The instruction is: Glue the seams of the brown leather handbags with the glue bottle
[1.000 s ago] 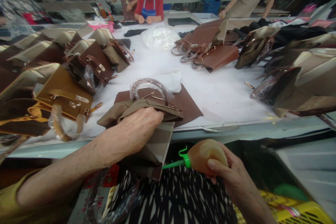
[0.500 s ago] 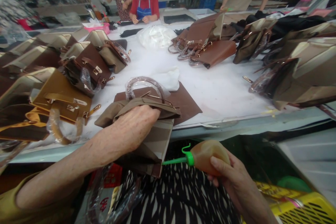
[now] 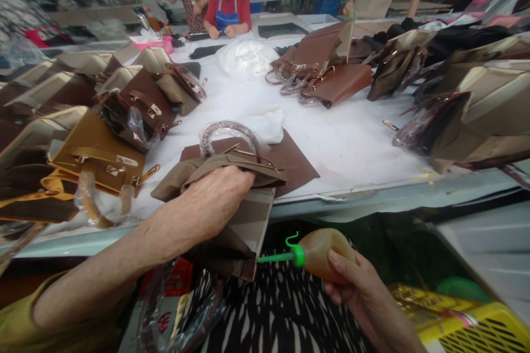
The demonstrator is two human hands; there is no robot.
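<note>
My right hand (image 3: 351,276) is wrapped round a squeeze bottle (image 3: 327,251) of amber liquid with a green cap. Its thin green nozzle (image 3: 275,257) points left, with the tip at the edge of a brown handbag's panel. My left hand (image 3: 221,193) is closed on the olive-brown lining of that handbag (image 3: 246,226); its fingertips are hidden in the folds. The bag hangs over the table edge. One plastic-wrapped handle (image 3: 229,127) lies on the table, and another (image 3: 155,309) hangs below, near my lap.
Rows of unfinished handbags (image 3: 99,143) stand at left, with more bags (image 3: 484,116) at right. A white plastic bundle (image 3: 245,58) lies farther back on the table (image 3: 343,149). A yellow basket (image 3: 484,331) sits at lower right. Co-workers stand and sit across the table.
The squeeze bottle and my right hand have shifted slightly left and down, the nozzle tip staying near the panel edge. My left hand and the bag have barely moved.
</note>
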